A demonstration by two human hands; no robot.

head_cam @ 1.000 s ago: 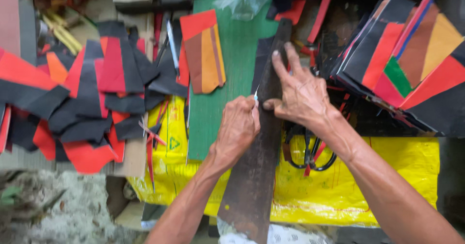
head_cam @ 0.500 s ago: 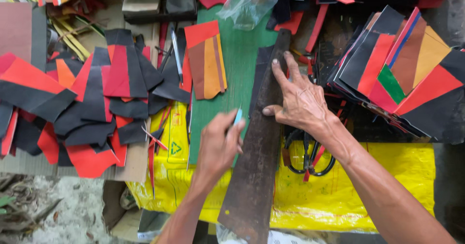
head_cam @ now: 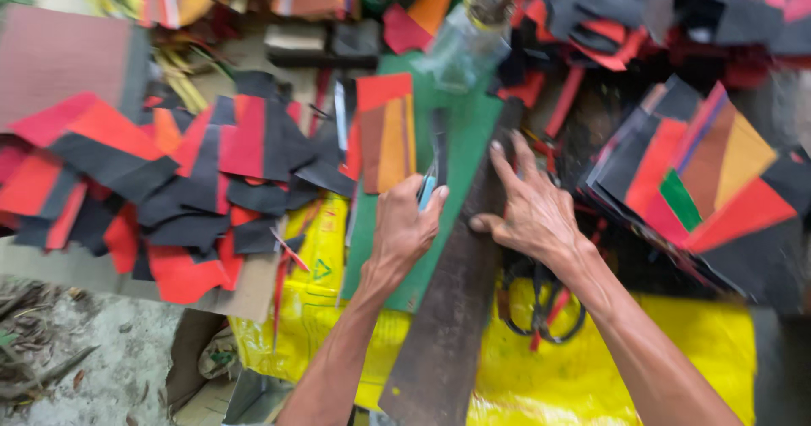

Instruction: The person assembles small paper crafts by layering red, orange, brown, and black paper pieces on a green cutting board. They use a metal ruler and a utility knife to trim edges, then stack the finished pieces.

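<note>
Left hand (head_cam: 405,227) grips a small blue-handled knife (head_cam: 428,191); right hand (head_cam: 532,215), fingers spread at three o'clock, presses a long dark metal straightedge (head_cam: 448,324).

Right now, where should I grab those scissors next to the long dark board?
Take the scissors by the handle loops, coming from the near side. The loops lie flat and open on the yellow sheet, while the blade end is tucked under the right arm and clutter.

red and black cut pieces (head_cam: 169,181) heaped at 9 o'clock | fanned multicoloured stack (head_cam: 710,181) at 3 o'clock | scissors (head_cam: 541,316) at 5 o'clock on yellow sheet (head_cam: 608,375) | clear bottle (head_cam: 465,37) at 12 o'clock
</note>
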